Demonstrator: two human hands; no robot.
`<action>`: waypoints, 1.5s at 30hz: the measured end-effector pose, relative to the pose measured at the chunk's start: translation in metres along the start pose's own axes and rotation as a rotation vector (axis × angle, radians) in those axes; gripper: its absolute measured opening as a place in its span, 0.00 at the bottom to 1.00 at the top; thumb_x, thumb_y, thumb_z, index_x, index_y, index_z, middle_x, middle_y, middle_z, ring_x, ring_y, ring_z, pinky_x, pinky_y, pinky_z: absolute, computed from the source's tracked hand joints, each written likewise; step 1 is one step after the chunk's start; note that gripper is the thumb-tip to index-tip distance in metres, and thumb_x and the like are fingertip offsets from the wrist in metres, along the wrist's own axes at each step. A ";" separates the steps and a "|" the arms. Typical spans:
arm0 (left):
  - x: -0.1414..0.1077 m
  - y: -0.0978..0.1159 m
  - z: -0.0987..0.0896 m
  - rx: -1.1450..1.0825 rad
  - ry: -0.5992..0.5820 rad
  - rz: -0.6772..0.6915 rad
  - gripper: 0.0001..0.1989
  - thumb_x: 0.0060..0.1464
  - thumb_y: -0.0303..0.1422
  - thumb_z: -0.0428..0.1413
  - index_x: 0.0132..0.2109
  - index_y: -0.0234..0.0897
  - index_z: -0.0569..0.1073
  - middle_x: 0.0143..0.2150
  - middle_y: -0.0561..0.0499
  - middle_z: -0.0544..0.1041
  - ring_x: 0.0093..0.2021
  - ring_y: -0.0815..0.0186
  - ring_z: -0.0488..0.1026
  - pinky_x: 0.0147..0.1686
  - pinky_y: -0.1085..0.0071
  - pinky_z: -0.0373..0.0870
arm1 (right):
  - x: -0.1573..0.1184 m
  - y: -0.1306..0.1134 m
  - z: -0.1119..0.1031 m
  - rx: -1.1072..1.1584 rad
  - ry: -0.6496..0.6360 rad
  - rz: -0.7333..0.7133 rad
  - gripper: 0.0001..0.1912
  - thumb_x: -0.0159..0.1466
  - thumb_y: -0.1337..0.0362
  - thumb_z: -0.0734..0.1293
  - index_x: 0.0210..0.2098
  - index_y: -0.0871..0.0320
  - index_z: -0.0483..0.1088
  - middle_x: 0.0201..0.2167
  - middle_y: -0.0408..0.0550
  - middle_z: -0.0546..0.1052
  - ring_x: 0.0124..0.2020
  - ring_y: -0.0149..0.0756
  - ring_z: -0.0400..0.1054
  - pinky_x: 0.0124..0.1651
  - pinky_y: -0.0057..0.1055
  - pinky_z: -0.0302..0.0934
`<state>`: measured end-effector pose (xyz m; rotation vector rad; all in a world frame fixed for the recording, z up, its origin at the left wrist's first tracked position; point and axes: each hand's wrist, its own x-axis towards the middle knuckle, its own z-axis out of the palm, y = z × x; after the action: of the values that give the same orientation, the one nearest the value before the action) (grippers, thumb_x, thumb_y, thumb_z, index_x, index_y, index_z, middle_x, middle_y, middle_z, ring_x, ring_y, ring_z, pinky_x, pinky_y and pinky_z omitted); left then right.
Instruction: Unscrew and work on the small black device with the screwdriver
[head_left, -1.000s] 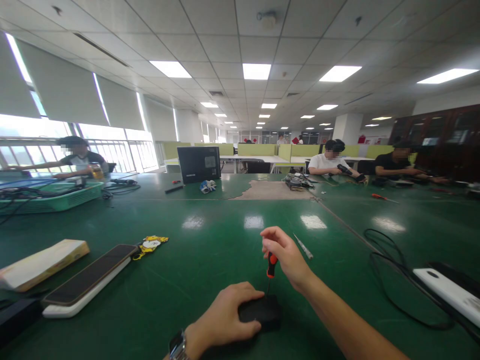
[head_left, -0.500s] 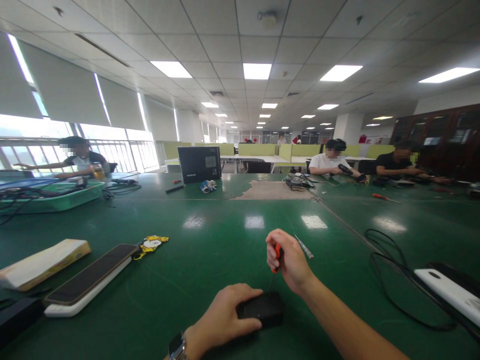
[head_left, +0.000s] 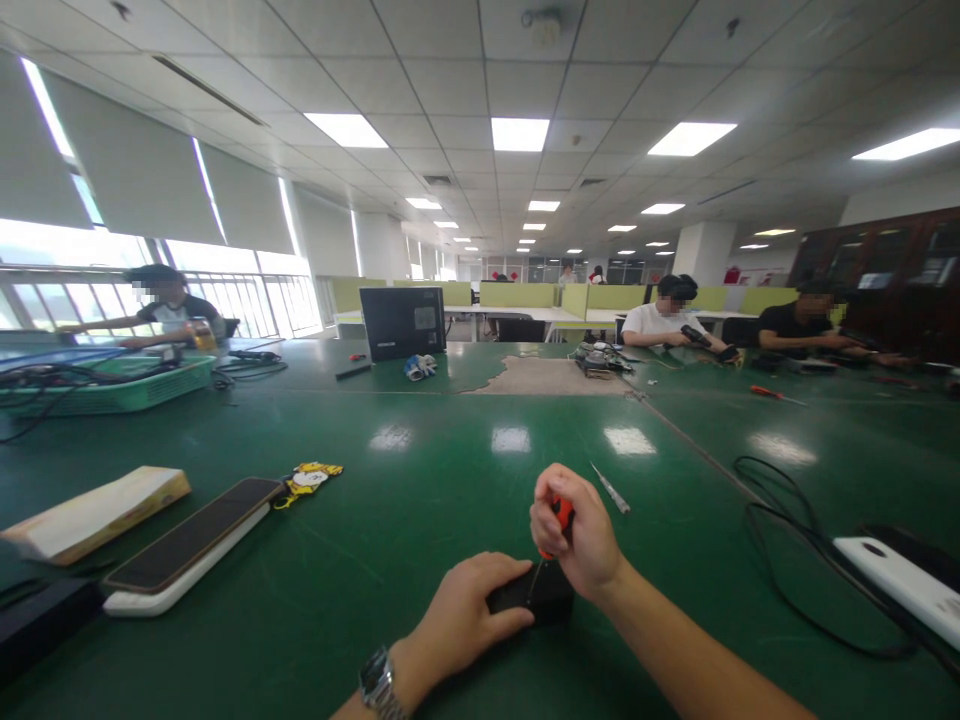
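Head view has the left hand [head_left: 466, 607] gripping a black box [head_left: 553, 596] near six o'clock on the desk [head_left: 420, 490], and the right hand [head_left: 586, 530] clasping a tilted red-handled screwdriver [head_left: 562, 513] toward five o'clock

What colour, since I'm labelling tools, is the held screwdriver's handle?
The handle is mainly orange-red where visible: head view.
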<state>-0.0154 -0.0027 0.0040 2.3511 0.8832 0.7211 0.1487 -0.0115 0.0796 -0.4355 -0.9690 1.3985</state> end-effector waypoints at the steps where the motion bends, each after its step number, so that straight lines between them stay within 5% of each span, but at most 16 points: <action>1: 0.000 0.000 0.000 -0.004 -0.001 0.002 0.21 0.53 0.42 0.62 0.53 0.44 0.73 0.47 0.49 0.77 0.46 0.59 0.72 0.48 0.69 0.67 | 0.000 0.001 0.000 -0.006 -0.011 0.017 0.10 0.58 0.59 0.65 0.25 0.58 0.66 0.09 0.34 0.59 0.09 0.21 0.43 0.14 0.20 0.39; 18: 0.000 0.004 -0.002 -0.017 -0.010 -0.016 0.20 0.52 0.35 0.63 0.52 0.47 0.73 0.47 0.54 0.77 0.46 0.62 0.72 0.48 0.71 0.65 | -0.003 0.002 -0.002 -0.042 -0.090 0.018 0.09 0.59 0.60 0.64 0.26 0.58 0.67 0.09 0.33 0.58 0.09 0.20 0.42 0.14 0.20 0.40; 24: 0.001 0.004 -0.002 -0.010 -0.009 -0.005 0.19 0.52 0.35 0.63 0.52 0.46 0.73 0.47 0.54 0.77 0.46 0.62 0.72 0.47 0.72 0.65 | -0.001 0.003 0.000 -0.072 -0.063 -0.009 0.07 0.56 0.63 0.67 0.31 0.56 0.64 0.18 0.36 0.66 0.14 0.23 0.56 0.16 0.20 0.49; 30: 0.000 0.002 -0.001 -0.014 -0.003 -0.001 0.19 0.52 0.35 0.63 0.52 0.46 0.73 0.47 0.53 0.77 0.46 0.61 0.72 0.47 0.71 0.65 | 0.001 -0.001 0.000 -0.158 -0.050 0.019 0.09 0.61 0.59 0.64 0.29 0.57 0.63 0.13 0.34 0.63 0.13 0.26 0.59 0.17 0.23 0.52; 33: 0.000 0.000 -0.001 -0.012 0.000 0.001 0.20 0.52 0.36 0.63 0.53 0.45 0.73 0.49 0.52 0.77 0.47 0.60 0.72 0.48 0.70 0.65 | 0.001 -0.002 -0.001 -0.177 -0.051 0.024 0.09 0.61 0.58 0.64 0.32 0.58 0.65 0.19 0.37 0.67 0.19 0.27 0.64 0.22 0.24 0.57; 41: 0.000 0.005 -0.004 -0.015 -0.019 -0.007 0.19 0.53 0.38 0.62 0.53 0.45 0.73 0.48 0.51 0.77 0.46 0.60 0.72 0.47 0.71 0.66 | 0.000 0.000 0.001 -0.207 -0.055 0.020 0.10 0.63 0.57 0.63 0.32 0.57 0.64 0.14 0.34 0.64 0.15 0.26 0.59 0.23 0.25 0.57; 45: 0.000 0.005 -0.004 -0.010 -0.012 -0.009 0.19 0.53 0.37 0.62 0.52 0.45 0.73 0.48 0.52 0.77 0.46 0.60 0.72 0.47 0.71 0.66 | 0.001 -0.001 0.001 -0.226 -0.026 0.008 0.10 0.59 0.59 0.67 0.36 0.57 0.65 0.22 0.37 0.69 0.21 0.26 0.63 0.25 0.24 0.58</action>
<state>-0.0161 -0.0048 0.0094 2.3388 0.8821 0.7061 0.1488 -0.0111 0.0812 -0.5910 -1.1533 1.3096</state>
